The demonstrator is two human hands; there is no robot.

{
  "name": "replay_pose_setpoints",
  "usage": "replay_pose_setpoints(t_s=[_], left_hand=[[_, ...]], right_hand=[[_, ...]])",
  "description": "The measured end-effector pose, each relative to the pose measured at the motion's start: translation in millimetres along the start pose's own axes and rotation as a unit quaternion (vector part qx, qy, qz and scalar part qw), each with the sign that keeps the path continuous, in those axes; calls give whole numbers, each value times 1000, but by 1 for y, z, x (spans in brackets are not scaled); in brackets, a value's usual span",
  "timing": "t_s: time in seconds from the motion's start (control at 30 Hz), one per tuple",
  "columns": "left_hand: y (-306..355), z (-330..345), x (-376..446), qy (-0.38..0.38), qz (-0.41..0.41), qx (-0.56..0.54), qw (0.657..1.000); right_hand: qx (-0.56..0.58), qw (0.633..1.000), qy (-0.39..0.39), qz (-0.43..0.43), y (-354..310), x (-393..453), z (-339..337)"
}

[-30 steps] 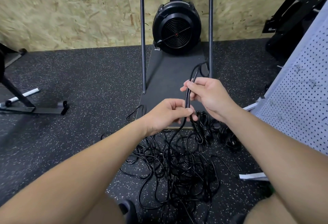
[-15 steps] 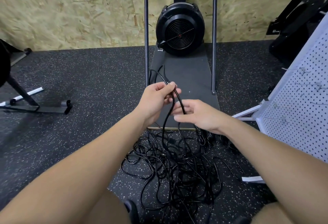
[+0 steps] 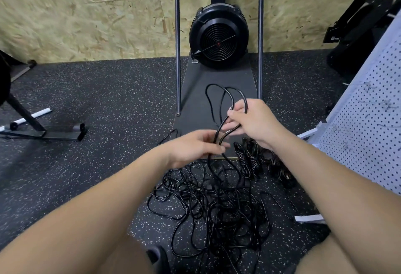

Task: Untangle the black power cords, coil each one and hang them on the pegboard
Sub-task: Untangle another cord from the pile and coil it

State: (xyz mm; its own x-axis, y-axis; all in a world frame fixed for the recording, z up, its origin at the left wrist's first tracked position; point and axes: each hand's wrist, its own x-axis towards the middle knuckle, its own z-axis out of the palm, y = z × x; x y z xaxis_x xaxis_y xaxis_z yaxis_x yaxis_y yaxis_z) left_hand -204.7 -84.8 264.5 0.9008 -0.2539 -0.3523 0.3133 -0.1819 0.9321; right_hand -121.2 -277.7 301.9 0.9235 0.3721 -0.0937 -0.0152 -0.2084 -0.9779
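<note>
While the right hand point(image 3: 253, 121) pinched the cord loops point(image 3: 225, 100) above the tangled pile point(image 3: 217, 197), the left hand point(image 3: 195, 146), nearer that pile, had fingers loosely curled round the strand running down into it. Finished coils point(image 3: 249, 161) lay right of the pile, the pegboard point(image 3: 368, 126) beyond.

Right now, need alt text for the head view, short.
Seen from above, a person's right hand holds looped black cord while the left hand grips the strands just below, over a tangled pile of black cords on speckled rubber floor. A few coiled cords lie beside the pile; a white pegboard stands at right, a black fan behind.
</note>
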Motion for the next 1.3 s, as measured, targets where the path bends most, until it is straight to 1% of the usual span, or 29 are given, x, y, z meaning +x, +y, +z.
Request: replay_pose_setpoints(t_s=[0.07,0.2,0.3,0.33,0.4,0.5,0.57,0.6,0.67,0.73,0.8,0.87,0.97,1.03,1.07,1.1,1.2,1.3], left_hand=[[-8,12,3,24,15,5,1000],[-5,25,6,53,27,-48,997],[3,24,4,88,30,-44,995],[6,22,5,107,36,-49,992],[13,14,6,148,51,-76,985],[24,1,6,197,73,-130,969],[27,-8,7,220,81,-145,961],[27,-11,7,223,80,-148,960],[24,-16,8,222,71,-154,960],[21,-19,10,222,58,-152,961],[18,-22,12,236,44,-132,962],[14,-27,12,255,31,-100,961],[9,-39,9,269,20,-7,963],[9,-44,4,272,16,67,960],[10,-44,2,271,17,84,959],[11,-43,1,266,20,87,960],[10,-34,0,232,17,68,970],[9,-19,4,204,21,51,977]], right_hand=[[3,1000,6,0,1,3,-2],[45,999,18,18,6,9,-2],[63,998,7,31,10,10,0],[33,999,-7,38,10,9,0],[-70,994,-69,44,10,2,-3],[-196,960,-183,76,19,-12,-3],[-242,943,-221,59,29,-15,-2],[-237,945,-219,55,31,-15,-2],[-183,959,-200,82,32,-12,-5],[-158,965,-184,98,28,-9,-12],[-136,973,-165,85,24,-9,-15],[-117,984,-120,63,22,-8,-18],[-146,988,-56,8,17,-7,-22],[-197,979,-20,-39,14,-5,-25],[-213,976,-8,-53,12,-5,-26],[-207,977,-8,-58,10,-5,-27],[-109,992,-52,-36,6,-10,-21],[-87,994,-53,-43,3,-14,-17]])
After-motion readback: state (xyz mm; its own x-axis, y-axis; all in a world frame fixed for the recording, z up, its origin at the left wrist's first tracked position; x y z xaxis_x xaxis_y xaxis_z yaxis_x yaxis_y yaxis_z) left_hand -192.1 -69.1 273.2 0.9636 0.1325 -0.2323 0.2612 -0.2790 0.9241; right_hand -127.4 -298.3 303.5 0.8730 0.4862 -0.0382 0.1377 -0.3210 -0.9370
